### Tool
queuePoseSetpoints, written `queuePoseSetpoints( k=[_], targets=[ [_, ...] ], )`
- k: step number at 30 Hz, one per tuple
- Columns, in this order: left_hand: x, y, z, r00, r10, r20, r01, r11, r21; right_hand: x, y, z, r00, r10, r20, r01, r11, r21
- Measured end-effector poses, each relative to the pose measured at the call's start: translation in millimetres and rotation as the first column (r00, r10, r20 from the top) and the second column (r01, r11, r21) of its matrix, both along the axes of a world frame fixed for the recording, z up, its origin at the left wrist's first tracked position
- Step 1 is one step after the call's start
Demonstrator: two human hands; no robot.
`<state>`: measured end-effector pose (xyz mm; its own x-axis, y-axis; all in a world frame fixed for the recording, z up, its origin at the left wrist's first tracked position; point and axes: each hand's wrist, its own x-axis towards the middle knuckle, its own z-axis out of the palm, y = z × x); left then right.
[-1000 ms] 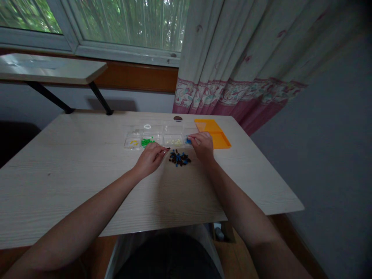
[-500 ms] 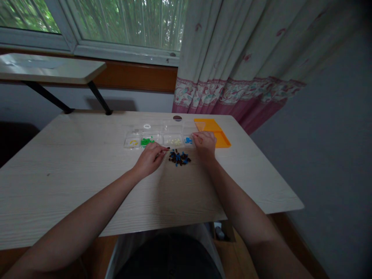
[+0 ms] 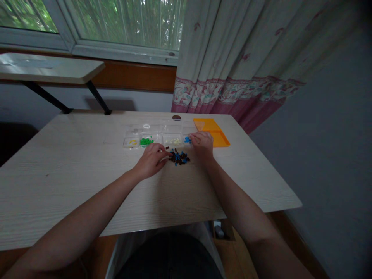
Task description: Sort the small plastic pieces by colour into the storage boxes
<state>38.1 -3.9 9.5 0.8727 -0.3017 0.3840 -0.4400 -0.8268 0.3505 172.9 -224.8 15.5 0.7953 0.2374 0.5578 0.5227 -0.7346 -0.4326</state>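
A small pile of dark brown and blue pieces (image 3: 180, 158) lies on the table in front of me. At its left edge is my left hand (image 3: 151, 159), thumb and forefinger close together among the pieces; whether they pinch one is too small to see. My right hand (image 3: 202, 144) hovers by the blue pieces (image 3: 187, 140) in the right compartment of a clear plastic box (image 3: 157, 135), fingertips closed together, their contents hidden. Other compartments hold yellow pieces (image 3: 133, 142), green pieces (image 3: 147, 141) and cream pieces (image 3: 173, 141).
Behind my right hand lies an orange tray (image 3: 221, 138). The light wooden table (image 3: 101, 186) has a round dark hole cover (image 3: 176, 117) near its back edge. A raised shelf (image 3: 52, 69) on black legs stands at the left; a curtain (image 3: 215, 93) hangs behind.
My left fingertips have moved right and down into the pile's edge, and a brown piece now lies just above them. My right hand has shifted slightly left over the blue compartment.
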Motion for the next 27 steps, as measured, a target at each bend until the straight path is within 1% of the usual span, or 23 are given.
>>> queuePoseSetpoints(
  k=[7, 15, 27],
  targets=[
    [-0.3, -1.1, 1.6, 1.000, 0.012, 0.005, -0.012, 1.000, -0.013, -0.5, 0.0, -2.2, 1.000, 0.024, 0.010, -0.024, 1.000, 0.016],
    [1.3, -0.7, 0.1, 1.000, -0.001, 0.003, 0.001, 1.000, -0.022, 0.6, 0.6, -3.8, 0.999, 0.034, 0.016, -0.034, 0.999, 0.032],
    [0.6, -0.7, -0.1, 1.000, -0.012, -0.001, 0.012, 0.999, -0.031, -0.4, 1.0, -0.9, 0.998, 0.054, 0.027, -0.055, 0.998, 0.041]
  ],
)
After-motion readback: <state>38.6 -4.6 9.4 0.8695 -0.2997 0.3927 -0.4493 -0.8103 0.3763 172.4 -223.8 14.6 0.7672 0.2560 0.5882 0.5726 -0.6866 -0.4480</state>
